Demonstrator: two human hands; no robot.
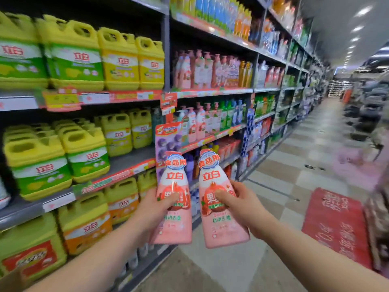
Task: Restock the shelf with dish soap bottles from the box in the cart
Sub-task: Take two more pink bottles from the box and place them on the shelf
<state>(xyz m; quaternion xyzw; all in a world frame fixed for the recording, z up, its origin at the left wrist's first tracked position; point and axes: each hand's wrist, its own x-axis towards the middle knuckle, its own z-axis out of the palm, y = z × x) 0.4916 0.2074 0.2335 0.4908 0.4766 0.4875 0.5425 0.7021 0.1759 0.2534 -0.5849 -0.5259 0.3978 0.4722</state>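
I hold two pink and white dish soap bottles upright in front of me, side by side. My left hand grips the left bottle around its middle. My right hand grips the right bottle the same way. Both bottles carry red lettering and a pomegranate picture. Ahead of them, the shelf unit holds rows of similar pink pump bottles on its upper level and more of them one level below. The box and the cart are out of view.
Yellow and green detergent jugs fill the shelves on my left. The aisle runs away to the right with a checkered floor. A red floor mat lies on my right, with dark goods stacked beyond it.
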